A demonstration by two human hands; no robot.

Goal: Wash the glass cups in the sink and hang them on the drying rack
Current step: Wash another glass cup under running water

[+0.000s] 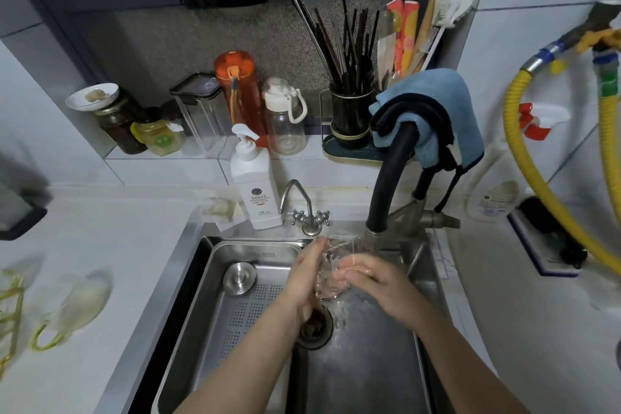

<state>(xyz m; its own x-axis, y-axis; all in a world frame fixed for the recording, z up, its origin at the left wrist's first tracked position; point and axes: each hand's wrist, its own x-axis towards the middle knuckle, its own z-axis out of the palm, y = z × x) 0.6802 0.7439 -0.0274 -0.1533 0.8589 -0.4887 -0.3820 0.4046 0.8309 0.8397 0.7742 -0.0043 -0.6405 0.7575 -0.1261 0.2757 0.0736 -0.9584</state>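
White tiled walls point(524, 54) close in a small kitchen corner. A dark-framed window point(208, 0) with grey mesh screen runs along the back, above a narrow tiled ledge point(161, 163). The pale worktop point(111, 245) spreads left and right. A yellow corrugated hose point(527, 144) loops down the right wall from a pipe fitting point(601, 40) with blue and green bands. The light is even and soft, casting faint shadows.

Two bare forearms are seen, no sleeves worn. Left hand point(307, 274) and right hand point(376, 281) are ungloved, wet; no rings or watch are seen.
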